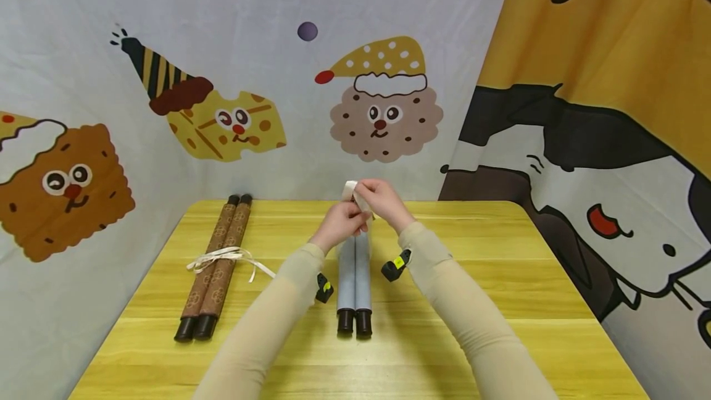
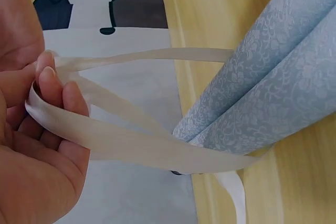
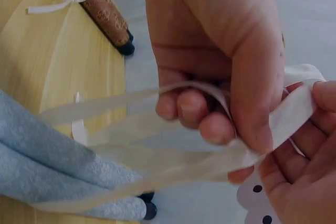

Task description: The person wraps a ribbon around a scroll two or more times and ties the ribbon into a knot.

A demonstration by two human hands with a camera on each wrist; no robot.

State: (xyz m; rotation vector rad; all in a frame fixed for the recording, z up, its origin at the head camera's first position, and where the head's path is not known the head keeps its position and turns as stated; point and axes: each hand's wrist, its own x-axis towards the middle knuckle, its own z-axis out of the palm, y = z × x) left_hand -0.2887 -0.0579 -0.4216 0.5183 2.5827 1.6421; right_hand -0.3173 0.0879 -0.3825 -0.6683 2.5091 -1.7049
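A pale blue, flower-patterned scroll (image 1: 354,273), rolled from both ends into two parallel rolls with dark knobs, lies lengthwise at the middle of the table. Cream ribbon (image 2: 147,142) runs from around it up to both hands. My left hand (image 1: 340,222) grips a loop of the ribbon, its fingers curled round the band in the left wrist view. Close beside it, my right hand (image 1: 385,201) pinches the ribbon (image 3: 247,153) between thumb and fingers. Both hands are raised over the scroll's far end. Some of the ribbon between the hands is hidden behind the fingers.
To the left lies a brown patterned scroll (image 1: 222,267), tied with a cream ribbon bow (image 1: 224,255). Both scrolls rest on a yellow wood-grain table (image 1: 472,326). A cartoon-printed cloth (image 1: 311,141) hangs behind the table's far edge.
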